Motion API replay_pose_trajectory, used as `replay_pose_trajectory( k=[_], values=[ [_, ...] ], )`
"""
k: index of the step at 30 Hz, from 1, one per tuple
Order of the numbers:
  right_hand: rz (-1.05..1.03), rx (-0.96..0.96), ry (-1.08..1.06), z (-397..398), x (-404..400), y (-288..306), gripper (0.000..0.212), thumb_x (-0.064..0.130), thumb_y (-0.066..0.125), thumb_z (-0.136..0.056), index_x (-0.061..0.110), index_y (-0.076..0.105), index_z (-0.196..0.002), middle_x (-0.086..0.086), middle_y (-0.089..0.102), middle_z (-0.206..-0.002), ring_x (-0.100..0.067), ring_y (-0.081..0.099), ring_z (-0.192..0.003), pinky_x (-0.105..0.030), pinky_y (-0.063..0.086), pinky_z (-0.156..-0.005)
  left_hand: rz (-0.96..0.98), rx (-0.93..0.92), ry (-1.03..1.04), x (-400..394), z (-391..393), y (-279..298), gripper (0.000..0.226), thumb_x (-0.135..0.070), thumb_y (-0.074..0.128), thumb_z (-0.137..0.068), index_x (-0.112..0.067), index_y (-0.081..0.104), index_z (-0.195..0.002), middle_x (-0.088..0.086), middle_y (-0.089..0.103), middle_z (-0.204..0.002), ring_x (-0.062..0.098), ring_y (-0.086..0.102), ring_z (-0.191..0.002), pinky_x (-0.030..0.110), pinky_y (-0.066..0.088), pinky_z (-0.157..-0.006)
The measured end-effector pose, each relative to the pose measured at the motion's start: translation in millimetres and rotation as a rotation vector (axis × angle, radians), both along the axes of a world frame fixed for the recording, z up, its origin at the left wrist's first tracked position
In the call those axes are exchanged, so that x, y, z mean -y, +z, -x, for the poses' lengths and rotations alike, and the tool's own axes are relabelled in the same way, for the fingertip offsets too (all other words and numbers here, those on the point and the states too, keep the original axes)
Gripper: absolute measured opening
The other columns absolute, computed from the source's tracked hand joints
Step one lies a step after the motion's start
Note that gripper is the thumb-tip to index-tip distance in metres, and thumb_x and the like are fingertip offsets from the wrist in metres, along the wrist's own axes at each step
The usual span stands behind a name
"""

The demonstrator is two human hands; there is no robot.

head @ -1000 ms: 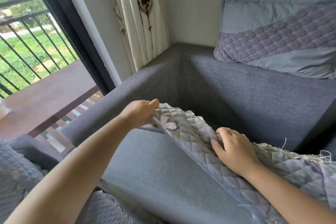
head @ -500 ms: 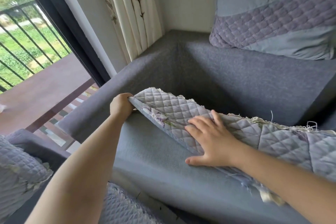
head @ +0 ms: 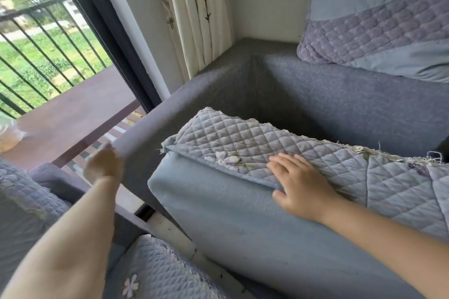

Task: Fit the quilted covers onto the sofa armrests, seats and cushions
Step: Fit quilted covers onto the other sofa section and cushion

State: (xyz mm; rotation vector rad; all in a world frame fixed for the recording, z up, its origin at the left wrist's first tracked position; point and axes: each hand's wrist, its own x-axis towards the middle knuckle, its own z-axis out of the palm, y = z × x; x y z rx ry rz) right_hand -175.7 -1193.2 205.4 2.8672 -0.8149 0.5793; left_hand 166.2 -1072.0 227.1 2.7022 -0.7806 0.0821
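Quilted cover (head: 279,150) | left hand (head: 103,165) released | right hand (head: 298,184) still pressing

right grip (head: 297,183) flat, fingers spread; left grip (head: 103,165) blurred, free

Quilted cover (head: 279,150) on seat cushion (head: 230,213), pillow (head: 379,26) behind, armrest (head: 189,94) left

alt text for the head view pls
A right hand presses flat on a quilted cover lying along a grey sofa seat, while the blurred left hand hangs near the armrest.
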Motion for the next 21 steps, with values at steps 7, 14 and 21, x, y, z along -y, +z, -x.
replay_pose_trajectory(
  k=[7, 14, 21],
  values=[
    [0.046, -0.002, 0.068, -18, 4, -1, 0.028, 0.020, 0.044, -0.070, 0.005, 0.064, -0.057, -0.009, 0.068, -0.062, -0.026, 0.066, -0.054, -0.027, 0.053, -0.044, -0.099, -0.150, -0.147, -55, 2, 11, 0.027, -0.021, 0.054, -0.092, -0.006, 0.050, -0.070, 0.013, 0.055, -0.078, 0.024, 0.047, -0.071, 0.029, 0.035, -0.062],
    [0.122, 0.146, 0.022, -18, -30, 1, 0.032, 0.025, 0.041, -0.073, 0.010, 0.050, -0.047, -0.003, 0.048, -0.041, -0.020, 0.049, -0.035, -0.015, 0.030, -0.036, -0.188, -0.102, -0.669, 24, 74, 4, 0.057, -0.042, 0.067, -0.077, -0.024, 0.048, -0.128, 0.003, 0.037, -0.137, 0.026, 0.031, -0.131, 0.034, 0.027, -0.107],
    [0.069, 0.323, 0.102, -11, -42, -5, 0.035, 0.028, 0.048, -0.077, 0.010, 0.047, -0.046, -0.001, 0.045, -0.041, -0.019, 0.045, -0.037, -0.016, 0.031, -0.037, -0.214, 0.119, -0.576, 42, 74, -4, 0.043, -0.014, 0.052, -0.085, -0.015, 0.047, -0.128, 0.007, 0.049, -0.129, 0.029, 0.046, -0.119, 0.038, 0.045, -0.093]
  ],
)
